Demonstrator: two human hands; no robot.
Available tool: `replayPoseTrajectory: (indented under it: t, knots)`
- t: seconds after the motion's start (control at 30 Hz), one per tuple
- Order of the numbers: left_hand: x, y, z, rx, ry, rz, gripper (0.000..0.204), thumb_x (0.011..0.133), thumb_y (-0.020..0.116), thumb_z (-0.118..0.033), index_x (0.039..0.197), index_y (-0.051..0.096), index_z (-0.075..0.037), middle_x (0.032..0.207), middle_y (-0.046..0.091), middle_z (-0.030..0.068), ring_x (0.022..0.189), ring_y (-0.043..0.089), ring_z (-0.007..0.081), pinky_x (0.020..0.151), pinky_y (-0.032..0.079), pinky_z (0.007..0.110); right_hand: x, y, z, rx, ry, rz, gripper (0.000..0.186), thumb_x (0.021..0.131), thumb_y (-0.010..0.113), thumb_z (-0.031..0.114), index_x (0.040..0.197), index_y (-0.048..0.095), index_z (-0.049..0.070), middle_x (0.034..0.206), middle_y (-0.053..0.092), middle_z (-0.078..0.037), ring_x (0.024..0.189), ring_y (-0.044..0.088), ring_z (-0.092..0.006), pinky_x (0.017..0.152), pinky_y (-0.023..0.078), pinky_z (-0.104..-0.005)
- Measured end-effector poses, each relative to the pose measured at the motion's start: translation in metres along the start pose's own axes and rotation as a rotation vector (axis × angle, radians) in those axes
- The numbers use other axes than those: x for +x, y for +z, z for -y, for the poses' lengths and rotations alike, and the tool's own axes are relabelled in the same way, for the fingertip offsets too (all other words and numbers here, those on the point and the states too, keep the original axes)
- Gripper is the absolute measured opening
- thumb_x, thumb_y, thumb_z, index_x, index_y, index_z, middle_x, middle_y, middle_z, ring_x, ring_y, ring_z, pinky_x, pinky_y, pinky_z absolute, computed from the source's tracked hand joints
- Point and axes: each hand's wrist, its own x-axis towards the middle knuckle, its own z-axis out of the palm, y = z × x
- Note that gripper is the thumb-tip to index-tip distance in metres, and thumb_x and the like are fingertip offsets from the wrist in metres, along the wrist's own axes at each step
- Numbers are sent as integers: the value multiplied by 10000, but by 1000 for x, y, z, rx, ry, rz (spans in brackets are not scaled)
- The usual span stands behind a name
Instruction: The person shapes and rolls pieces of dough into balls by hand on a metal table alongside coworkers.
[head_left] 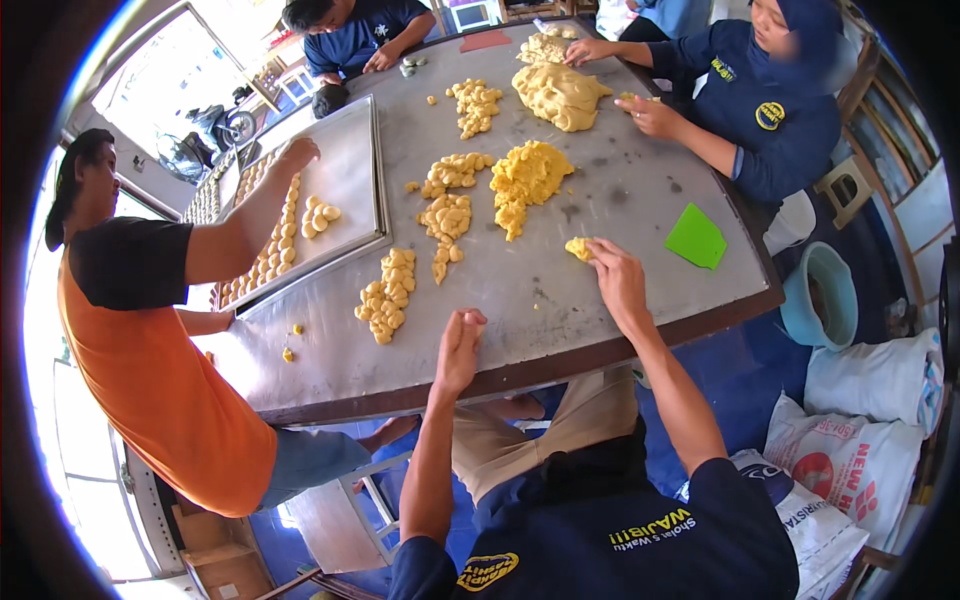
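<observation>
Presently, right hand (620,275) pinches one yellow dough lump (578,247) on the metal table (560,300); left hand (460,345) is curled shut, contents indiscernible. One baking tray (350,170) holds rows of dough pieces (285,235). Two large dough mounds (528,180) observed.

A single head-worn fisheye view looks steeply down and forward from above the near edge of the table (620,190). It sits close: the person's own chest and knees fill the lower edge, with the left hand (460,345) at the near edge and the right hand (618,280) further in. The far edge and far corners bend toward the dark round rim.
</observation>
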Motion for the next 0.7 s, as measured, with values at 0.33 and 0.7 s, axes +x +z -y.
replayPoseTrajectory:
  t: [0.33,0.7]
  knots:
    - [7,3,-15,775,194,-175,258,1059,506,-181,1104,656,25,1191,684,213,1229,567,400,1050,407,531,-27,17,0,-285,-130,70,489,870,579,-100,1353,612,-32,1468,557,-187,1332,530,-412,1084,489,-416]
    - [75,8,-2,1092,-26,-238,212,1044,503,-220,1033,601,-32,1090,636,176,1101,558,374,922,393,555,8,8,-1,-329,-46,89,478,945,653,81,1417,581,59,1177,653,-149,1028,625,-361,942,505,-448]
